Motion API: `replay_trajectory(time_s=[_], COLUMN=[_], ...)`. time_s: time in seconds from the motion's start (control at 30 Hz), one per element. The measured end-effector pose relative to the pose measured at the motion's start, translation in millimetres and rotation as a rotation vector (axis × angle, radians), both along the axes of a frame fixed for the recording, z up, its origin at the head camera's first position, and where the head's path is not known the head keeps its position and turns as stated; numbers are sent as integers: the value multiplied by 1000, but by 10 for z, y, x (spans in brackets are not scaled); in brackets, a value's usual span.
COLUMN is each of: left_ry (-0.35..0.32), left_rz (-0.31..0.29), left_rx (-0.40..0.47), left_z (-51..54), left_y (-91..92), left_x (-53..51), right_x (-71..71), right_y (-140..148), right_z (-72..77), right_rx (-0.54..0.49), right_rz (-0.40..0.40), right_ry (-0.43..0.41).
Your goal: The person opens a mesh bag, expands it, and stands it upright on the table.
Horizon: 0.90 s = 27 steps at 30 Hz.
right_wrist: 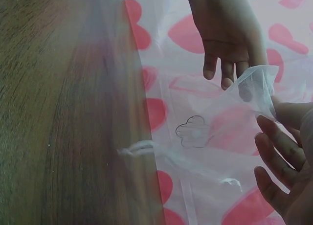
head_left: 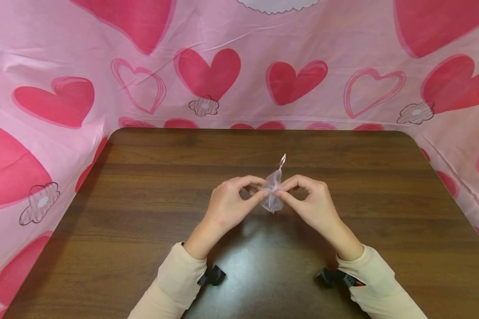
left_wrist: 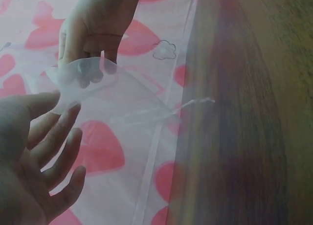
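Observation:
A small sheer white organza drawstring pouch [head_left: 273, 204] is held up above the table between both hands. My left hand [head_left: 229, 204] pinches one side of the pouch's edge between thumb and index finger. On the opposite side, my right hand [head_left: 315, 201] pinches the edge the same way, the fingertips of both hands almost meeting. In the left wrist view the see-through fabric [left_wrist: 127, 93] spreads between the hands, its mouth partly spread. A thin white drawstring [right_wrist: 139, 147] trails from the pouch and points away from me in the head view. I see nothing inside the pouch.
Beneath the hands lies a dark brown wooden table [head_left: 143, 230] with rounded far corners. Pink cloth [head_left: 255, 40] with red hearts hangs behind it and along both sides. Black wrist devices [head_left: 216, 275] sit by the cream sleeves [head_left: 179, 279].

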<state>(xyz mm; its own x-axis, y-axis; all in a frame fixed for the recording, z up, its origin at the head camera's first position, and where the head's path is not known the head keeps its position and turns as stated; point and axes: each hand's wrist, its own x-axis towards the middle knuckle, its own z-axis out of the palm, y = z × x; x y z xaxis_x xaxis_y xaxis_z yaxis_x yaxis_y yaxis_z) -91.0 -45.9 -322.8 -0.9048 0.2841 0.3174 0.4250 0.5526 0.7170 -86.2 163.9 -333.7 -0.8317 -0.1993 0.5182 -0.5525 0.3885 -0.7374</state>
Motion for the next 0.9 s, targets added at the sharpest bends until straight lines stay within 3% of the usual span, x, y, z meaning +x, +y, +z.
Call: replay_trajectory(time_s=[0.27, 0.43, 0.63, 0.9], left_ry=[102, 99, 80, 60], left_rz=[15, 20, 18, -21], left_rx=[-11, -11, 13, 17], left_z=[0, -3, -12, -4], left_y=[1, -1, -3, 9], left_x=[0, 4, -5, 4], right_x=[-5, 7, 2, 0], right_y=[-4, 5, 9, 3], right_z=[-4, -2, -3, -5], right_rx=[25, 50, 40, 17], right_rz=[-8, -25, -50, -36], right_ry=[-6, -21, 23, 30])
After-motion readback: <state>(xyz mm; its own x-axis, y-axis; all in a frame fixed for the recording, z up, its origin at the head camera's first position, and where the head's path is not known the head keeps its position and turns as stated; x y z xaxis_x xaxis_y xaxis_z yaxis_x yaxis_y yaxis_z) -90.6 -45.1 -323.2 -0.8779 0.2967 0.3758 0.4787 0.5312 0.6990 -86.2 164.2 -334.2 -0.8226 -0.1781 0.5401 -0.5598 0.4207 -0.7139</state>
